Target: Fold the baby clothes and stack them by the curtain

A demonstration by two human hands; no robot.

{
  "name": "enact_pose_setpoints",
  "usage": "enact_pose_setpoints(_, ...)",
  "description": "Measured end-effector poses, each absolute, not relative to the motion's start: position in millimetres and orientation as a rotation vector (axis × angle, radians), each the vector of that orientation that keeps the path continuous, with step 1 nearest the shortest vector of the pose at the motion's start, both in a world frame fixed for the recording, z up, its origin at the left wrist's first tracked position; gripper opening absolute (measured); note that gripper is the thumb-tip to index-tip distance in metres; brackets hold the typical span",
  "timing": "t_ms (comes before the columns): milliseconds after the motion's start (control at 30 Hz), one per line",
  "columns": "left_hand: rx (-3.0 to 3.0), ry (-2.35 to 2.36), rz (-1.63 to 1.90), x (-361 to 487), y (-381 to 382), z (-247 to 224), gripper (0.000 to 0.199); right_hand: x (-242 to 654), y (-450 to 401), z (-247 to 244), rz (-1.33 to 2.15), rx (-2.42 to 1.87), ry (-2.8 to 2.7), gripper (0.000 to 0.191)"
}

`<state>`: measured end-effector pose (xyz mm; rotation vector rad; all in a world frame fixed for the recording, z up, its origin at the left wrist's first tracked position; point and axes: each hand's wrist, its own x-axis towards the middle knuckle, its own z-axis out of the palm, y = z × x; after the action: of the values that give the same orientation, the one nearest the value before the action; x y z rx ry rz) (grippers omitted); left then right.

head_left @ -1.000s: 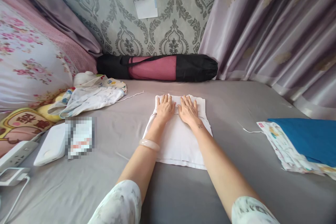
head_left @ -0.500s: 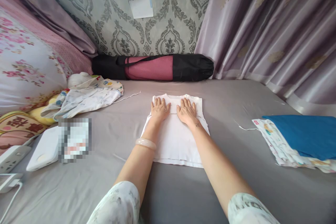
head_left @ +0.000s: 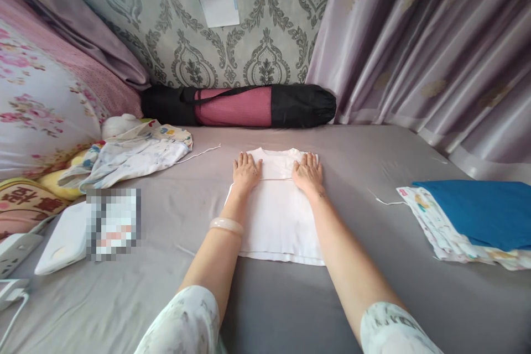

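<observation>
A small white shirt (head_left: 282, 215) lies flat on the grey bed sheet (head_left: 199, 304), its neckline toward the wall. Across its upper part runs a crosswise fold line. My left hand (head_left: 246, 170) rests palm down on the upper left of the shirt, fingers stretched toward the neckline edge. On the upper right, my right hand (head_left: 307, 171) lies flat in the same way, fingers spread. Neither hand grips anything. A pale bangle (head_left: 226, 225) circles my left forearm.
Folded patterned clothes with a blue cloth (head_left: 477, 213) on top lie at right. To the left are a patterned garment (head_left: 136, 149), a white device (head_left: 66, 238), a blurred item (head_left: 116, 224) and a power strip (head_left: 16, 251). A rolled mat bag (head_left: 236, 106) lies along the wall.
My hands have slid apart over the shirt, the left one slightly leftward and the right one rightward, to the upper side edges. The view has shifted slightly.
</observation>
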<state>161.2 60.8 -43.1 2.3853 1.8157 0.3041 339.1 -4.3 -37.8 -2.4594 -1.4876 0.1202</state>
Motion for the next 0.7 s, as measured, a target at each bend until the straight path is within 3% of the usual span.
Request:
enact_pose_setpoints(467, 2.356, 1.747, 0.293, 156.9, 55.4, -22.4, 0.058, 341.5, 0.0, -24.2, 0.321, -2.585, -1.534, 0.064)
enact_pose_setpoints(700, 2.365, 1.653, 0.139, 153.5, 56.8, -16.0, 0.054, 325.8, 8.2, -16.9, 0.098, -2.425, -1.822, 0.062)
